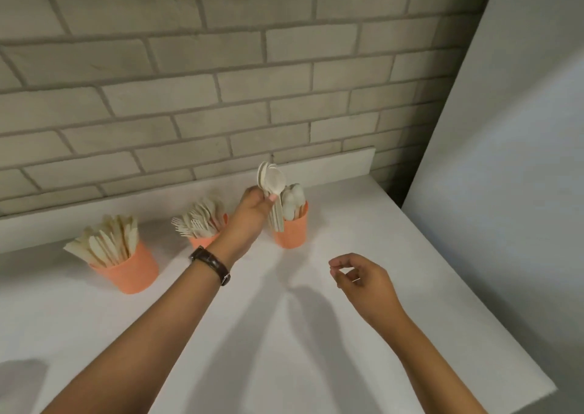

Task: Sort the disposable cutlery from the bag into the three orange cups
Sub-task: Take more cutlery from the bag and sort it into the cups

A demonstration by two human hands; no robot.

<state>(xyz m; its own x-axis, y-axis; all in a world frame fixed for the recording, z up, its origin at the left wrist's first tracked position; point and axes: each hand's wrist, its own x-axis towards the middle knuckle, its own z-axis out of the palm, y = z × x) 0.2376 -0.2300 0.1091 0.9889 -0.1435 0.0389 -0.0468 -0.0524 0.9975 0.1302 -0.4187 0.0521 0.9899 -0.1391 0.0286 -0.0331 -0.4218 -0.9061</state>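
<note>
Three orange cups stand in a row on the white counter. The left cup (pixel 132 271) is full of pale knives (pixel 106 244). Forks (pixel 200 219) fill the middle cup (pixel 202 241), partly hidden behind my left wrist. The right cup (pixel 292 230) holds spoons (pixel 292 202). My left hand (pixel 254 206) grips a bundle of spoons (pixel 271 181) upright, bowls up, just left of the right cup, handles hanging in front of its rim. My right hand (pixel 358 276) hovers over the counter in front of the right cup, fingers loosely curled, holding nothing. No bag is in view.
A grey brick wall (pixel 221 82) runs behind the counter (pixel 284 334), with a low white backsplash (pixel 331 164) at its foot. A white panel (pixel 505 161) rises at the right, and the counter's right edge runs diagonally toward the lower right.
</note>
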